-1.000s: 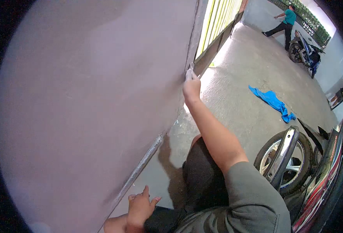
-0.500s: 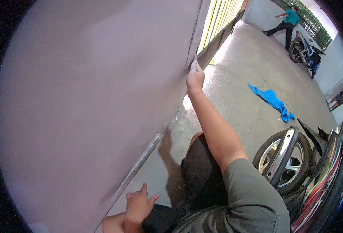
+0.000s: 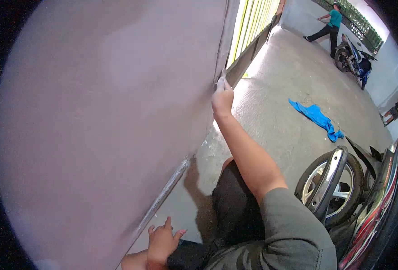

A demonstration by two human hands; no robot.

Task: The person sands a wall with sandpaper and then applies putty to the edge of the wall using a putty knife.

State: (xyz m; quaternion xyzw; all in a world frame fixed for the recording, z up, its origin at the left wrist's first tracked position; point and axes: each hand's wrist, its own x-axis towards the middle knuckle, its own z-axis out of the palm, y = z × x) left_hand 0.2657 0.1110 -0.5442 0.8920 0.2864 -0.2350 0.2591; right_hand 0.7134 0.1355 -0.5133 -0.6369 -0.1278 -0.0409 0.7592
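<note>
My right hand point(image 3: 223, 98) is stretched out to the edge of the pale wall point(image 3: 109, 99), beside the barred gate point(image 3: 253, 29). Its fingers are closed round something small and whitish that I cannot make out, with whitish marks on the fingers. Low in the view, my left hand point(image 3: 163, 240) hangs near my knee with its fingers apart and nothing in it. The wall's bottom edge point(image 3: 165, 193) runs just to the left of that hand.
A blue cloth point(image 3: 316, 115) lies on the floor point(image 3: 271, 103). At the lower right stands a motorcycle point(image 3: 372, 198), its wheel near my right sleeve. Farther off are another motorcycle point(image 3: 353, 62), a person in a teal shirt point(image 3: 335, 19) and a second person point(image 3: 395, 110).
My right hand rose slightly along the wall edge, then came back down to about where it was. My left hand has barely moved.
</note>
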